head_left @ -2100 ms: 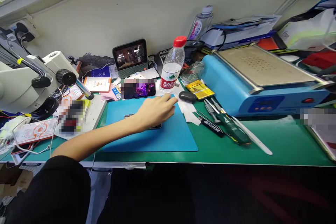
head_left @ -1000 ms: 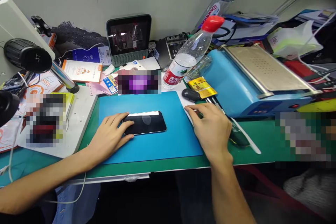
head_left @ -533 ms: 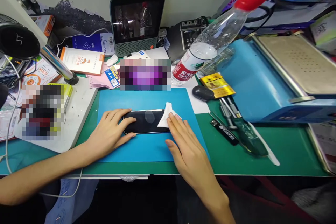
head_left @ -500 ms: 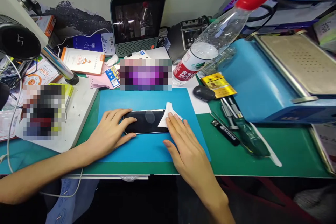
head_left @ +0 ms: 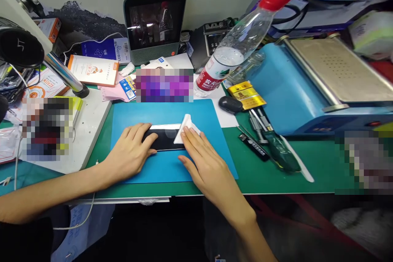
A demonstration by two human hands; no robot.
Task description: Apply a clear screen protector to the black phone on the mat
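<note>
A phone (head_left: 166, 143) with a glossy black screen lies flat and sideways on a blue mat (head_left: 166, 172). A pale smudge or reflection shows on its glass. My left hand (head_left: 132, 147) grips the phone's left end, fingers along the far edge and thumb at the near edge. Under the straight fingertips of my right hand (head_left: 205, 157) is a folded white cloth (head_left: 182, 129), pressed onto the right part of the screen. That hand and the cloth hide the phone's right end. The right thumb is spread away from the fingers, over the mat.
A tilted red-capped water bottle (head_left: 211, 73), a black mouse-shaped object (head_left: 230, 105) and green-handled tools (head_left: 281, 151) lie to the right. Beyond them stands a blue machine with a metal plate (head_left: 340, 65). A screen device (head_left: 155, 22) is behind; a lamp pole (head_left: 66, 73) stands left.
My right hand and the white cloth have slid a little left along the screen. The left hand stays on the phone's left end. The whole view has shifted slightly.
</note>
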